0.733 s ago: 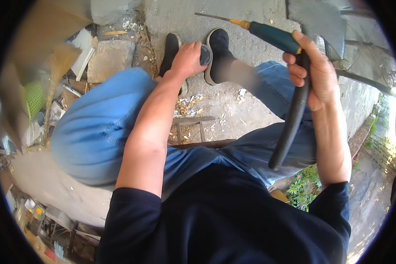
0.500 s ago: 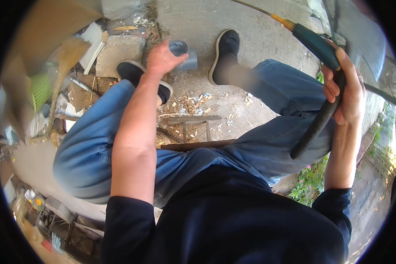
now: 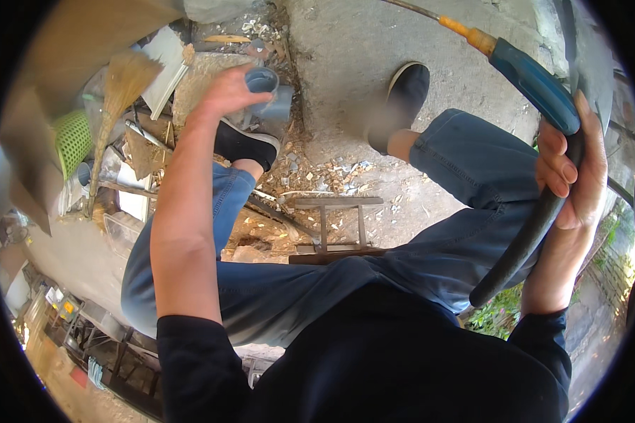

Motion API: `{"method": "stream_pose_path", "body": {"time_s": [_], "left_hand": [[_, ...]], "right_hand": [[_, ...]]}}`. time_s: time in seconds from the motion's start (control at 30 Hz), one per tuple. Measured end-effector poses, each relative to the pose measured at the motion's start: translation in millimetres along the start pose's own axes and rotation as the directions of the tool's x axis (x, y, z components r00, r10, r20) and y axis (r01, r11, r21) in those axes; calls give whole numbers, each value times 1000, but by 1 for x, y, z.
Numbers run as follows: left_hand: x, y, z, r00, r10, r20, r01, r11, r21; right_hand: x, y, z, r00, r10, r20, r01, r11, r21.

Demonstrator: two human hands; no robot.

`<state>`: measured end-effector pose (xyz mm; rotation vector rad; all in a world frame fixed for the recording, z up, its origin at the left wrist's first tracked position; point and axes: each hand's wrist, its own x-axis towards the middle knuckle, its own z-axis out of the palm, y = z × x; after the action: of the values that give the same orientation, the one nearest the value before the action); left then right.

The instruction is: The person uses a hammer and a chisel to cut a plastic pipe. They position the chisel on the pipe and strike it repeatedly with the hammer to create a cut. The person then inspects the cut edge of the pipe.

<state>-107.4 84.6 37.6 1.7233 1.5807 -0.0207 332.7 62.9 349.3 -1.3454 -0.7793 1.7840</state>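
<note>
My left hand [image 3: 229, 92] grips a grey plastic pipe fitting [image 3: 275, 106], its round opening facing up, above my left shoe. At the upper right my right hand [image 3: 575, 166] is closed around a curved black tube [image 3: 511, 250] and the lower end of a teal-handled tool [image 3: 525, 81] with a yellow-orange collar and thin metal shaft; whether tube and tool are joined I cannot tell. My jeans and dark shoes show below and between both hands.
Small wooden frame [image 3: 339, 202] between my legs, on debris-strewn concrete [image 3: 339, 49]. At left, a straw broom [image 3: 123, 81], green mesh basket [image 3: 73, 137], white boards and scrap. Plants [image 3: 490, 317] show at the lower right; dark metal parts stand at the far upper right.
My left hand has moved left with the fitting, now more fully visible. My right hand with the tool has shifted right and down. My feet sit differently, the left one angled.
</note>
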Motion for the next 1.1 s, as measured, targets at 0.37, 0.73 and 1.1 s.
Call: {"method": "stream_pose_path", "body": {"time_s": [0.37,0.73,1.1], "left_hand": [[30,5,28,985,174,-11,-162,937,308],[12,27,26,993,-41,114,-24,855,518],[0,38,31,972,205,-111,-115,836,536]], "right_hand": [[7,14,34,984,20,-177,-43,991,-126],[0,17,26,990,50,-130,-62,994,-90],[-4,7,18,992,91,-91,-90,996,19]]}}
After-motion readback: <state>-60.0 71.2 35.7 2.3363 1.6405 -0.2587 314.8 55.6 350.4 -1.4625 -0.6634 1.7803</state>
